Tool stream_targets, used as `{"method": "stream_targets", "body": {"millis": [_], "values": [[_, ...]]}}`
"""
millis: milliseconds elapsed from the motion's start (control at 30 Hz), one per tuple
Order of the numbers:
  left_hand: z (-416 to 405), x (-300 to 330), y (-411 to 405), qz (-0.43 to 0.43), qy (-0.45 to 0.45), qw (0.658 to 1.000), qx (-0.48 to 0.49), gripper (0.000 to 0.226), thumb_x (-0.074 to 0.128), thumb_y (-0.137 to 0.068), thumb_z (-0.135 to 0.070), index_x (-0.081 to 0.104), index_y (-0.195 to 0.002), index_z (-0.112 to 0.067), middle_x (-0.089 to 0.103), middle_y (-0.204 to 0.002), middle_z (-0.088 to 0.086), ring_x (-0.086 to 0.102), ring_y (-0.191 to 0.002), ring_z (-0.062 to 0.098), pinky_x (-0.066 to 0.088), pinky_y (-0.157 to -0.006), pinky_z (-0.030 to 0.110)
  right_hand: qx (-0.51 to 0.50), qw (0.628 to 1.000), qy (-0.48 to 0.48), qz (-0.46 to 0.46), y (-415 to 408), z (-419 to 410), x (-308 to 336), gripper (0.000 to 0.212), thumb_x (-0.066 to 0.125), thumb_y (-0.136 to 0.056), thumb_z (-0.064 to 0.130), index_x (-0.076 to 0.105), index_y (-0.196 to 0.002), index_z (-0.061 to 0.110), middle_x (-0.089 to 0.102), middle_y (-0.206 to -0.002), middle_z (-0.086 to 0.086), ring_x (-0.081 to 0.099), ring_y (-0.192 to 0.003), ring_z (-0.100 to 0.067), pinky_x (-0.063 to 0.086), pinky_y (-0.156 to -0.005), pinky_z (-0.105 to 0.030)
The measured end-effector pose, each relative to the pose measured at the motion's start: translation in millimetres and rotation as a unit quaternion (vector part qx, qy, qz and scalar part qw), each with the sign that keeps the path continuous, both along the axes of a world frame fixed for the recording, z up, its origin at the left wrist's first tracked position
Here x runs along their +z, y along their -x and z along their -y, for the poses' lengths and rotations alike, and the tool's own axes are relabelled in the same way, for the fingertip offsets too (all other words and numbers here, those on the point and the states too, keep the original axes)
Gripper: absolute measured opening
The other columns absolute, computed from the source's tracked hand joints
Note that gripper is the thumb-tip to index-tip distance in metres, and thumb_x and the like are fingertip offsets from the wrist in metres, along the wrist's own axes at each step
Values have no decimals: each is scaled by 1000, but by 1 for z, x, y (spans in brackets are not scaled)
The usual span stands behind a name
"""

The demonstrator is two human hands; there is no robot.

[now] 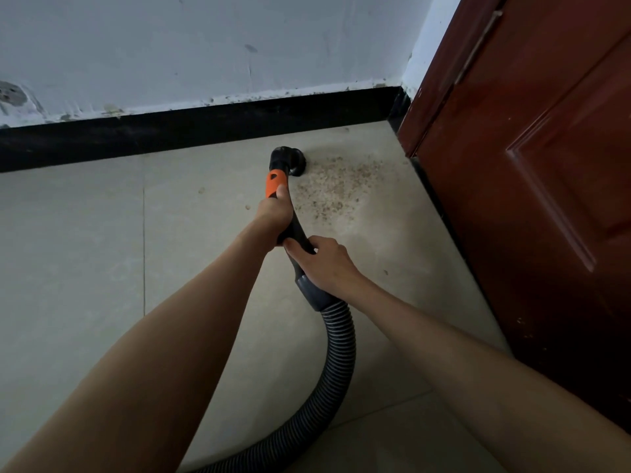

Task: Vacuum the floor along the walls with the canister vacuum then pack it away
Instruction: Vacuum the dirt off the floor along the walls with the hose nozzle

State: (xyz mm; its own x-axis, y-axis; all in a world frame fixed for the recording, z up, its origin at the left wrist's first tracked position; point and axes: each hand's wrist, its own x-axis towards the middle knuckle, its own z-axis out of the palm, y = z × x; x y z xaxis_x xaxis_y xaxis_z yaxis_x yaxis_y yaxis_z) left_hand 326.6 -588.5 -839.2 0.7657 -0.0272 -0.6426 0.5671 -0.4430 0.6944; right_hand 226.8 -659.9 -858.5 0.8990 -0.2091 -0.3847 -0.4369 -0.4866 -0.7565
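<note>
A black vacuum handle with an orange slider [276, 183] points away from me toward the wall corner. Its round black nozzle [294, 162] rests on the tiled floor at the left edge of a patch of brown crumbs [336, 187]. My left hand [273, 213] grips the handle just below the orange part, thumb along its side. My right hand [324, 261] grips the lower handle above the grey cuff [309, 288]. The ribbed grey hose [336, 363] curves down and left out of the frame. The canister is out of view.
A black skirting board [170, 134] runs along the white wall [205, 46] behind the nozzle. A dark red wooden door [532, 165] stands at the right, close to the crumbs. Pale floor tiles [75, 250] spread to the left.
</note>
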Motion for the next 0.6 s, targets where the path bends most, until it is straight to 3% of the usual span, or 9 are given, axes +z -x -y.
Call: {"method": "stream_targets", "body": {"millis": [100,200,367,600], "values": [[19,-5,-3,23,-2,999,-22,59,24,-100,-49,46,-123,1,51,-83,11,52,-74,23,43,-63,32,-27,1000,-13,1,1,15,-3,41,51,-90,57,50,-66,23,58,-66,3,55,-61,-13,37,-52,-26],[43,-10,-3,40,-1,998,-53,60,23,-101,-47,46,-125,2,56,-101,17,56,-92,29,45,-76,35,-56,998,-16,2,6,33,-6,43,52,-90,58,48,-65,23,54,-59,5,52,-53,-10,34,-49,-24],[82,-17,-1,46,-1,996,-81,58,25,-100,-48,46,-123,2,48,-77,8,50,-71,21,41,-62,30,-99,995,-16,5,13,63,-12,44,53,-88,59,50,-65,21,57,-62,4,54,-56,-12,38,-51,-26],[131,-19,3,58,-9,990,-130,64,26,-99,-51,41,-132,2,56,-112,17,56,-89,26,43,-69,32,-155,988,-17,17,22,100,-17,42,52,-87,60,51,-66,23,60,-68,4,59,-65,-11,39,-54,-26]]}}
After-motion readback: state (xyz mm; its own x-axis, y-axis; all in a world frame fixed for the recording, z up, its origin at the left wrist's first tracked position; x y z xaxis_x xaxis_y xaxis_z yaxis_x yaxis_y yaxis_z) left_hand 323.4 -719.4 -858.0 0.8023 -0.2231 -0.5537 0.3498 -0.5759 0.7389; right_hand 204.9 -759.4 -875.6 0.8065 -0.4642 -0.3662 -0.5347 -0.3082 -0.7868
